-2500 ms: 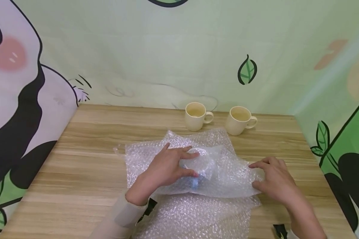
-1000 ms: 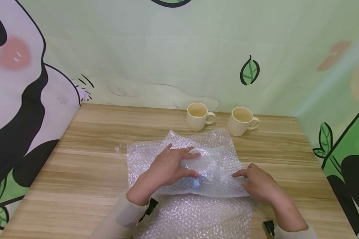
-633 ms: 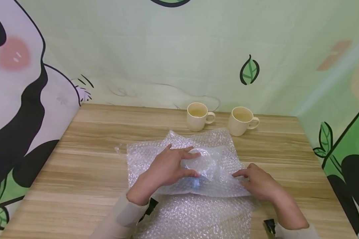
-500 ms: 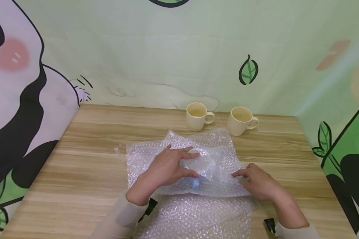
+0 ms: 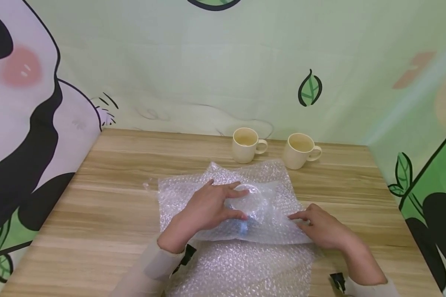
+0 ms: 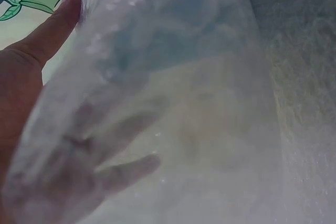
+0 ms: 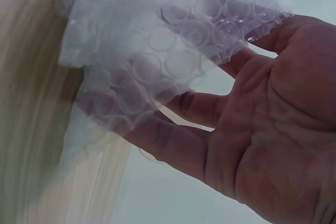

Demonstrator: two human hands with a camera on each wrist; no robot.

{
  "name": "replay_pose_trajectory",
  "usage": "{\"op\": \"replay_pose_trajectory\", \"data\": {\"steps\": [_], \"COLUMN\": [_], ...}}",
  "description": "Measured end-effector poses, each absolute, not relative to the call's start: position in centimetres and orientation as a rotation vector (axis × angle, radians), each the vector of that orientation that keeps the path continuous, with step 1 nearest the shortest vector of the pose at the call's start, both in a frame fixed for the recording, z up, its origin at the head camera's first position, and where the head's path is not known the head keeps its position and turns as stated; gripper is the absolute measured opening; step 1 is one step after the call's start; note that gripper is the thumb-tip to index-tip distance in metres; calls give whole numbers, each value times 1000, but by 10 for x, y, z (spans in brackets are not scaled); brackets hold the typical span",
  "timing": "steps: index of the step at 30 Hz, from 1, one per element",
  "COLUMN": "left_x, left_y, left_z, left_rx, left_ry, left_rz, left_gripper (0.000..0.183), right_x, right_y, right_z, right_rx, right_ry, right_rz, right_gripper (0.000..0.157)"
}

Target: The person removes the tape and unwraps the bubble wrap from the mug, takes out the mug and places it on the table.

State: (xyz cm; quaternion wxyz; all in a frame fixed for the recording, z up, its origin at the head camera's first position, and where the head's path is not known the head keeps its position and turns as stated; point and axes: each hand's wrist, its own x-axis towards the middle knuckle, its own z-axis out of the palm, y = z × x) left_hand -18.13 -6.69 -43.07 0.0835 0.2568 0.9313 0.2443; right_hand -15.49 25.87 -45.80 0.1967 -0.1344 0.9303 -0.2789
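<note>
A sheet of bubble wrap [image 5: 241, 264] lies over the table. A folded flap of it covers a round pale thing [image 5: 250, 202] with a blue patch showing through; its kind is hidden. My left hand [image 5: 208, 204] rests on this covered bundle from the left, fingers and thumb spread. In the left wrist view, its straight fingers show blurred through the plastic film. My right hand [image 5: 327, 227] touches the right end of the flap with index finger extended. In the right wrist view, the wrap's edge [image 7: 178, 61] lies across the straight fingers of that hand.
Two cream mugs stand upright behind the wrap, a left mug [image 5: 244, 145] and a right mug [image 5: 301, 150], handles pointing right. The wooden table [image 5: 122, 231] meets a printed wall cloth [image 5: 193, 70] at its back edge.
My right hand has come inward to the left, and the flap's right end has been turned in with it. My left hand has stayed on the bundle. In the last second almost nothing moved.
</note>
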Motion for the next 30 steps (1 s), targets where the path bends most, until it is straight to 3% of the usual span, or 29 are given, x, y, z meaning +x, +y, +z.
{"op": "replay_pose_trajectory", "data": {"steps": [22,30], "left_x": [-192,-198], "left_y": [-77,-83], "left_z": [-423,-420], "left_rx": [984,1049], "left_ry": [2714,2639], "left_rz": [546,620], "left_gripper": [63,56], "right_x": [-156,-162], "right_y": [253,236], "right_z": [-434,-422], "right_rx": [-394,-657], "right_ry": [2728,2959], "right_rz": [-785,-823], "right_gripper": [57,64]}}
